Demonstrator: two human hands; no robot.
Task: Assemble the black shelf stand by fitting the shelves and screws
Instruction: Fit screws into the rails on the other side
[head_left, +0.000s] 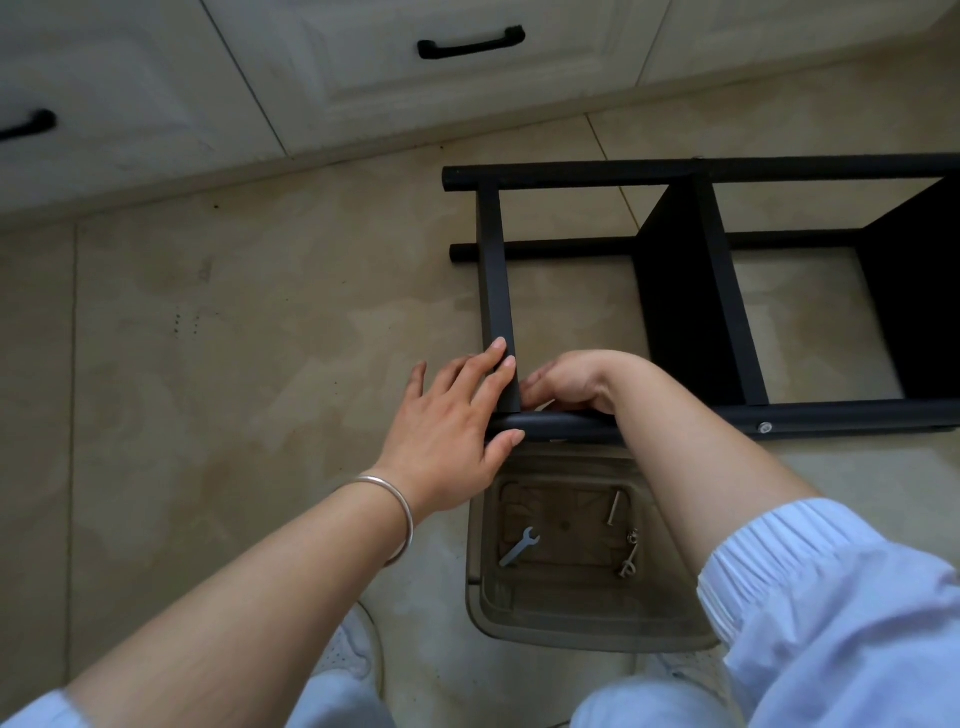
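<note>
Bracing left hand (447, 410) on stand (691, 291) crossbar (498, 270).

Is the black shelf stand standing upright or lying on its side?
On its side: the shelf stand's long poles run level along the floor, shelves on edge.

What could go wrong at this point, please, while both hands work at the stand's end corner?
The left hand only steadies the end shelf with straight fingers, so it might slip off the near pole. The right hand hides the joint, so a screw could start crooked or drop.
</note>
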